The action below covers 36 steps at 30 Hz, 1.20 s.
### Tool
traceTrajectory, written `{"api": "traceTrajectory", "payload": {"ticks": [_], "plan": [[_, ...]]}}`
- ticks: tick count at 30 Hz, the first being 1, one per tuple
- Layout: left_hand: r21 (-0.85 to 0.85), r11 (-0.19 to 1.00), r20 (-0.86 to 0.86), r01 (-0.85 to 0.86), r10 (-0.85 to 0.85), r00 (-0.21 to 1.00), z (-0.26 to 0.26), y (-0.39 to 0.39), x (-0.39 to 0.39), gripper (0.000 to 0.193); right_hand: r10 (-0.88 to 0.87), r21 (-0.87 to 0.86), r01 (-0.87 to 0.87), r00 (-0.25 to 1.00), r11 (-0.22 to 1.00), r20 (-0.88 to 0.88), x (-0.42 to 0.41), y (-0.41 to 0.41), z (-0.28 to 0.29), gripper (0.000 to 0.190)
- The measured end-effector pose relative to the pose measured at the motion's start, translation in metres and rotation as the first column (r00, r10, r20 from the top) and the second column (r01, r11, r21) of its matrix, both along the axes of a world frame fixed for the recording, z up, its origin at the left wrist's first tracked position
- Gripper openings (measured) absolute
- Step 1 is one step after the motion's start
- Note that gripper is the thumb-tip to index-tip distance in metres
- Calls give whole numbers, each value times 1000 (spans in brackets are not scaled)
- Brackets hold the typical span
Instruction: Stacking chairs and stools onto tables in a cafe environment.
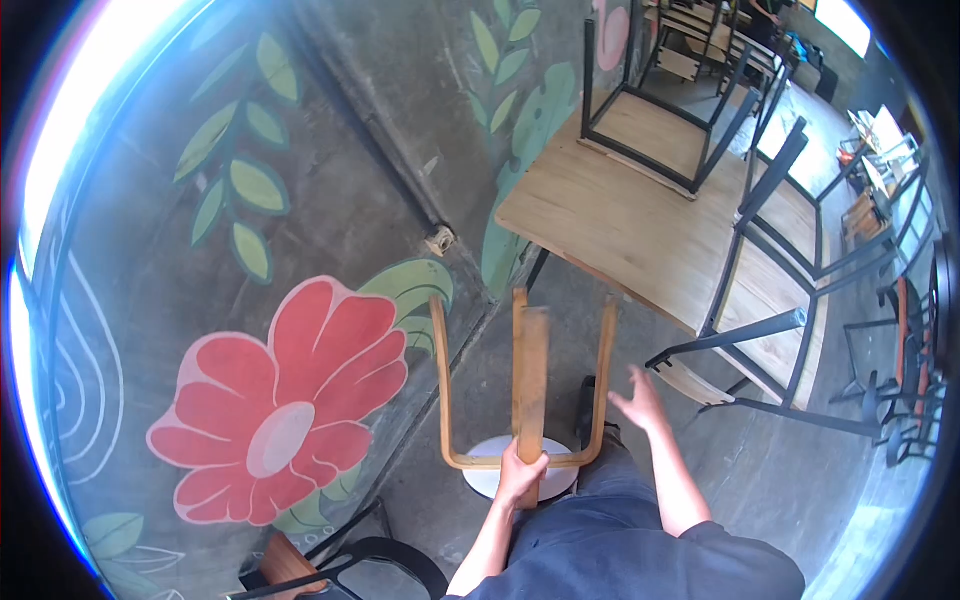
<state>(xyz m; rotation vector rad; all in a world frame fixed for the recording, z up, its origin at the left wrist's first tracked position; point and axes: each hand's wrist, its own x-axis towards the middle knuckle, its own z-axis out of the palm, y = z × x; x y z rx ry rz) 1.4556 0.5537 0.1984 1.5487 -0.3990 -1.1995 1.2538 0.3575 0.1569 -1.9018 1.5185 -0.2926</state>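
Note:
A stool with bent-wood legs is upside down in front of me, its round white seat (561,484) lowest and its legs pointing up. My left hand (519,474) is closed around the low part of the nearest wooden leg (533,375). To the right, my right hand (643,403) is raised with the fingers apart, close to the right-hand leg (604,360); it holds nothing. Another leg (443,375) rises on the left, by the wall. A further leg is partly hidden behind the one in my left hand.
A wooden-topped table (600,217) stands ahead to the right, with black-framed chairs (652,131) upturned on it. A painted concrete wall (337,217) runs along the left. A black metal-framed chair (390,551) is at lower left. More furniture and a person are farther back.

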Motion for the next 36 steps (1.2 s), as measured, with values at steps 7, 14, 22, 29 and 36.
{"api": "traceTrajectory", "payload": {"ticks": [7, 14, 22, 29, 36], "plan": [[-66, 958, 289, 280, -250, 924, 77, -17, 58, 42, -222, 237, 16, 413, 971, 883, -6, -48, 72, 43], [-377, 894, 590, 243, 30, 807, 74, -95, 108, 13, -264, 141, 406, 264, 903, 928, 28, -53, 145, 26], [-557, 820, 574, 132, 266, 774, 55, -264, 59, 18, -132, -143, 585, 402, 799, 906, -15, -109, 158, 31], [-704, 685, 345, 187, 100, 933, -47, -373, 97, 6, -136, -292, 734, 462, 613, 876, -22, -144, 138, 21], [-470, 852, -739, -231, -237, 630, -142, -436, 168, 13, -209, -249, 814, 406, 524, 890, 10, -173, 133, 20]]}}
